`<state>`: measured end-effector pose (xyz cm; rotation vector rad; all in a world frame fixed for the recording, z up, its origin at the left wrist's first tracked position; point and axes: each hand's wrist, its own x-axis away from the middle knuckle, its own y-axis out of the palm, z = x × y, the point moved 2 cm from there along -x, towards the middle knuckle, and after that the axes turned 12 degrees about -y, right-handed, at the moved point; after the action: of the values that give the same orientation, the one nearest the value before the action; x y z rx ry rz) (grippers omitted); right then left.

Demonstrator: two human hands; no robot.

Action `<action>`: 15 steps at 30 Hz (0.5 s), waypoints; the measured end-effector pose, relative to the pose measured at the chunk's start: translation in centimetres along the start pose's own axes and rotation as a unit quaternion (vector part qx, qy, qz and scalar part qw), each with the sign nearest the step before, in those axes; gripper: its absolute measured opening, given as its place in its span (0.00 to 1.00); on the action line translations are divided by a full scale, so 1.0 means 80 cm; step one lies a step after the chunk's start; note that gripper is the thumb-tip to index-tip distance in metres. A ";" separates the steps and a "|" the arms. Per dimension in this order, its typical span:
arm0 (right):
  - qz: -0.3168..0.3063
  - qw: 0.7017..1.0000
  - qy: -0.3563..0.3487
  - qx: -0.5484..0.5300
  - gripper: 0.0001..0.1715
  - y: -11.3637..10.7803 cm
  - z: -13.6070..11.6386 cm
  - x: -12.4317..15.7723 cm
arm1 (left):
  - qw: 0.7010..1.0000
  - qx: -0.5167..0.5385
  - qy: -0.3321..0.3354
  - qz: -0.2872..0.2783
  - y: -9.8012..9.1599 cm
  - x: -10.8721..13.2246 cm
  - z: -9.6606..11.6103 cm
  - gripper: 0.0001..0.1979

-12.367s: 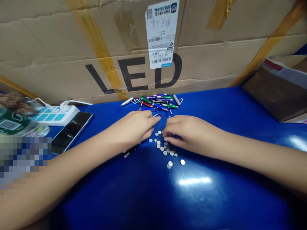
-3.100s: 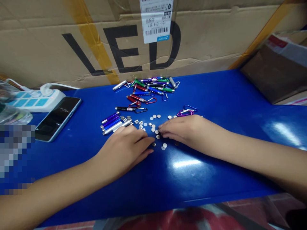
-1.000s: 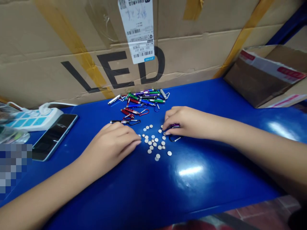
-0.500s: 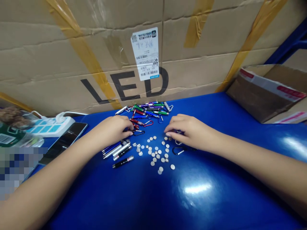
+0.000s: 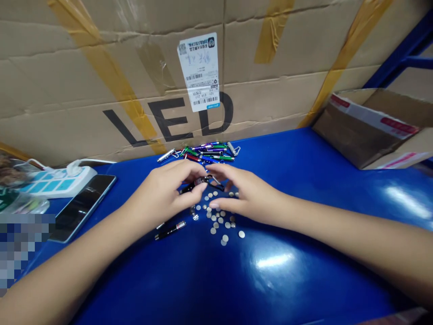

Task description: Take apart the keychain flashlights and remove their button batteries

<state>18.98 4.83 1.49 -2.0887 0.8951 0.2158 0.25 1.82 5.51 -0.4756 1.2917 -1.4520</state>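
My left hand (image 5: 176,187) is closed, thumb against fingers, on a small black penlight (image 5: 200,181) whose black carabiner clip (image 5: 216,184) sticks out to the right. My right hand (image 5: 246,192) is beside the clip, its thumb and fingers apart; whether its fingertips touch the clip I cannot tell. Several button cells (image 5: 220,220) lie scattered on the blue table under and in front of the hands. A loose black penlight (image 5: 171,230) rests left of them. Behind my hands is a pile of coloured penlights (image 5: 209,151) with clips.
A big cardboard box (image 5: 270,99) marked LED stands along the back. At the right is an open carton (image 5: 358,135). A phone (image 5: 84,205), a white power strip (image 5: 64,183) and a plastic bag (image 5: 30,204) are at the left of the blue table (image 5: 203,284).
My left hand has taken hold of a black penlight with a clip and moved right. My right hand has moved left towards it, and its thumb has spread from the fingers.
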 end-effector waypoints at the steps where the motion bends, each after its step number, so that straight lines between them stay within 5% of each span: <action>1: 0.003 0.999 0.019 -0.050 0.26 0.002 -0.001 0.000 | 1.000 0.014 0.006 0.011 0.000 0.002 0.006 0.06; 3: -0.001 0.989 0.058 -0.134 0.14 0.003 0.000 0.001 | 0.999 0.018 0.022 0.023 0.001 0.005 0.012 0.06; 7: -0.002 0.990 0.072 -0.120 0.13 -0.003 0.009 0.006 | 0.997 0.010 0.064 0.031 0.005 0.003 0.006 0.07; 11: 0.032 0.990 -0.059 0.121 0.14 -0.011 0.015 0.007 | 0.997 0.021 0.063 0.049 0.011 0.003 -0.003 0.09; 15: 0.049 0.920 -0.229 0.314 0.15 -0.014 0.017 0.012 | 0.996 0.045 0.055 0.051 0.016 0.006 -0.001 0.09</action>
<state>20.66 5.81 0.87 -1.3210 0.6634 0.3936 0.62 1.65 4.23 -0.2689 1.3113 -1.4607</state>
